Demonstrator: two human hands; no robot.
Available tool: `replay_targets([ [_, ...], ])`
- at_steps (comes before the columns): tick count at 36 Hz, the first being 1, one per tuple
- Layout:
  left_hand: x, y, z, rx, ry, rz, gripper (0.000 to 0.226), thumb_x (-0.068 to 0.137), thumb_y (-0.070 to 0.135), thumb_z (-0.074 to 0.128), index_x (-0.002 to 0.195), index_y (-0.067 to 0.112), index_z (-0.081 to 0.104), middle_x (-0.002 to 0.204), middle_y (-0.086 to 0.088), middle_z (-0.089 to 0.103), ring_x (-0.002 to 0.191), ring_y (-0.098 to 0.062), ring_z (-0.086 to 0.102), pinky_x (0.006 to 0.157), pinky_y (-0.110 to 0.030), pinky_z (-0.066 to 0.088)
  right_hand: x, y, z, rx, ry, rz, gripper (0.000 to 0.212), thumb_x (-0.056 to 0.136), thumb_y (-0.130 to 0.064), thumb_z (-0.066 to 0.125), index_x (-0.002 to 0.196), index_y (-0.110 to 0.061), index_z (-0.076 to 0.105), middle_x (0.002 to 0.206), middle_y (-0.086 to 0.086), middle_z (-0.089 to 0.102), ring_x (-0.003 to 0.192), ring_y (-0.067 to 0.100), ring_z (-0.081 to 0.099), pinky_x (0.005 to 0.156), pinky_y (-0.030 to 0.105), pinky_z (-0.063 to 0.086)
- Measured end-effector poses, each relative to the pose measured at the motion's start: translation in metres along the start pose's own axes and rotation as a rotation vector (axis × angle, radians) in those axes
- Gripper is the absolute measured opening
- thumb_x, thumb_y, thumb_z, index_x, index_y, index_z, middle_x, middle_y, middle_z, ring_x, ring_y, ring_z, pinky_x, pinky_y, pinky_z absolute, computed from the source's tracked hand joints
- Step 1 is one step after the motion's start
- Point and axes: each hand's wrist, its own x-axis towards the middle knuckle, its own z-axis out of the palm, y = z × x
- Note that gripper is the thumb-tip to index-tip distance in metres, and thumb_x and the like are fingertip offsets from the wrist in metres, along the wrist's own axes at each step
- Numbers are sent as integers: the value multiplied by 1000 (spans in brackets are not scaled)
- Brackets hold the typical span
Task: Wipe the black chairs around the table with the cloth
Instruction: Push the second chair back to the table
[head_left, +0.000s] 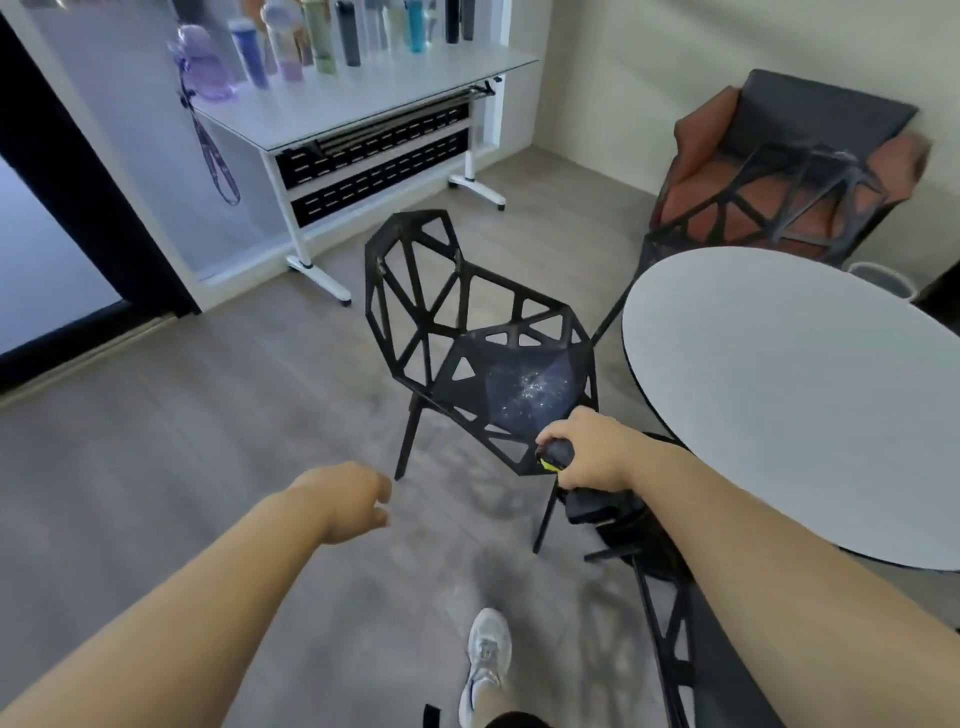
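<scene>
Dark with a yellow tip, a bottle-like object (557, 456) is clasped in the right grip (589, 447), the arm stretched out to the front edge of the black chair (467, 332). The chair's white-speckled seat (524, 384) stands just beside the round white tabletop (805, 389). The left grip (348, 501) hangs loosely curled, holding nothing, above the floor (208, 441).

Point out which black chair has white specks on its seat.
The middle chair, left of the round table, its seat just ahead of the right hand. No specks show on the far chair by the orange armchair or the near chair.
</scene>
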Motion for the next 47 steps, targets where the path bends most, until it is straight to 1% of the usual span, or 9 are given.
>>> replay_targets([
  [17,131,-51,-86,-318,73,-178,39,94,42,46,129,27,48,124,3,58,111,-20,55,93,-32,45,190,6,-93,-1,157,-57,62,76,-29,69,132,-34,44,124,-2,27,105,22,43,88,34,49],
  [23,173,-84,-105,-410,175,-192,46,94,38,48,136,22,42,130,1,55,117,-19,52,95,-30,43,239,-16,-106,13,169,13,68,76,-30,70,137,-33,39,133,6,23,108,28,47,89,34,48],
  [27,212,-109,-117,-464,179,-213,52,95,38,48,139,15,34,133,-6,50,120,-25,48,97,-35,41,270,-32,-113,22,137,56,71,76,-30,71,138,-33,37,138,7,28,119,29,43,93,35,46],
  [33,266,-136,-136,-561,181,-198,56,92,36,55,136,9,34,134,-10,47,120,-29,48,95,-37,41,312,-56,-122,46,98,132,74,73,-29,72,139,-31,37,138,6,29,121,27,41,95,36,45],
  [37,298,-147,-139,-614,167,-146,55,90,40,57,133,11,37,127,-10,52,112,-27,54,89,-36,46,342,-71,-122,54,88,161,73,75,-28,72,139,-29,36,137,5,29,121,26,41,95,34,45],
  [40,320,-151,-140,-639,164,-131,54,92,40,55,132,10,36,107,-9,60,89,-23,59,69,-30,48,362,-78,-119,67,88,171,72,76,-30,73,138,-29,37,139,4,29,121,26,42,96,34,45],
  [42,331,-153,-141,-674,196,-119,40,94,33,53,123,9,40,92,-7,60,77,-20,58,62,-29,46,374,-81,-116,70,82,172,71,76,-31,74,137,-31,37,140,3,28,121,26,43,97,35,45],
  [45,340,-155,-138,-740,261,-97,16,96,21,45,102,6,43,84,-11,61,73,-27,58,62,-36,47,388,-82,-110,67,53,169,70,76,-32,73,136,-32,38,140,1,28,121,24,41,97,36,46],
  [47,343,-158,-135,-756,284,-75,12,96,18,43,96,6,43,83,-13,62,70,-27,56,55,-30,41,397,-81,-107,66,33,162,68,76,-32,73,135,-31,38,138,0,28,121,24,40,97,37,45],
])
